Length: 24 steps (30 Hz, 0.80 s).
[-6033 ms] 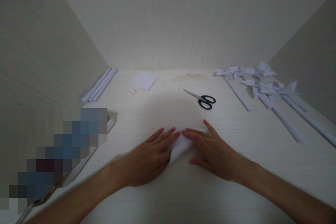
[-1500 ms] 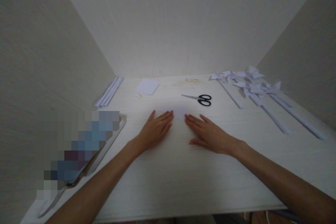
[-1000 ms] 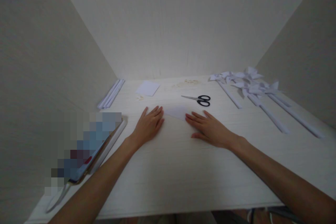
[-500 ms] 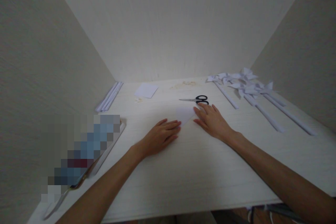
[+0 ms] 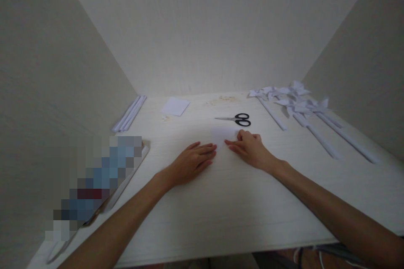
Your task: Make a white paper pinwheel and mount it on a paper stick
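Note:
A small white piece of paper (image 5: 222, 133) lies on the table in front of me, hard to tell from the white surface. My left hand (image 5: 197, 162) rests flat, fingers stretched out, with its fingertips at the paper's left edge. At the right edge, my right hand (image 5: 248, 148) has its outer fingers curled in, while the thumb and forefinger come together on the paper. Just beyond the paper lie scissors (image 5: 241, 119) with black handles, blades pointing left.
White paper pinwheels (image 5: 295, 103) on rolled sticks lie at the right. Rolled paper sticks (image 5: 130, 113) lie by the left wall, near a white square sheet (image 5: 175, 106). A pixelated object (image 5: 101, 180) stands at the left. Beige scraps (image 5: 221, 101) lie at the back.
My right hand has slid left and slightly nearer me along the paper, its outer fingers curling in from a spread pose. The left hand has hardly moved.

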Each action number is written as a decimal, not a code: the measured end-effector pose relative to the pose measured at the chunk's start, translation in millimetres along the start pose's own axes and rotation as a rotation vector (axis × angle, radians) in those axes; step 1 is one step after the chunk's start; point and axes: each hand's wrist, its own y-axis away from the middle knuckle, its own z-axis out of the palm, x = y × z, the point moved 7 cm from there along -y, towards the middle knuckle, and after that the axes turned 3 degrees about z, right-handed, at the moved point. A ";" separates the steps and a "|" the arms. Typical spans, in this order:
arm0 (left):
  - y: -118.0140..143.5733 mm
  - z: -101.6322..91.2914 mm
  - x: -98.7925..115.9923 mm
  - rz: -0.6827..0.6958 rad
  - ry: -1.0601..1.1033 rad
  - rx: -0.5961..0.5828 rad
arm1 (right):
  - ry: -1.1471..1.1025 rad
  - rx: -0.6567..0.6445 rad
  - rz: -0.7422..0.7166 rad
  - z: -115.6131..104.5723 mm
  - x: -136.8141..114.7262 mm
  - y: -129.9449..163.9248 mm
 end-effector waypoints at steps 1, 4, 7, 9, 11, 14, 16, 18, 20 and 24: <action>0.0 0.1 0.1 0.002 0.001 0.001 | -0.001 0.011 0.050 -1.7 9.6 -1.5; 0.0 0.3 0.4 0.001 0.006 0.002 | 0.017 0.060 0.177 -8.2 35.6 -4.1; 0.3 0.0 0.6 0.001 0.012 0.007 | 0.067 0.093 0.243 -13.6 50.4 -4.5; 0.7 -0.3 0.7 0.007 0.015 0.015 | 0.132 0.115 0.256 -17.3 53.5 -4.1; 1.5 -0.4 0.5 0.009 0.016 0.023 | 0.219 0.154 0.250 -22.2 52.0 -3.2; 2.5 -0.1 -0.1 0.005 0.014 0.037 | 0.285 0.233 0.197 -29.5 40.6 -1.2; 2.9 -0.3 0.2 0.007 0.012 0.051 | 0.239 0.249 0.105 -29.5 25.2 0.3; 3.1 -0.8 0.9 0.015 0.011 0.063 | 0.163 0.200 -0.024 -23.1 4.3 2.2; 3.1 -1.1 1.6 0.018 0.011 0.062 | 0.120 0.067 -0.161 -9.8 -17.1 5.1; 2.3 -1.6 1.2 0.007 0.016 0.047 | 0.101 -0.030 -0.182 2.7 -21.0 4.2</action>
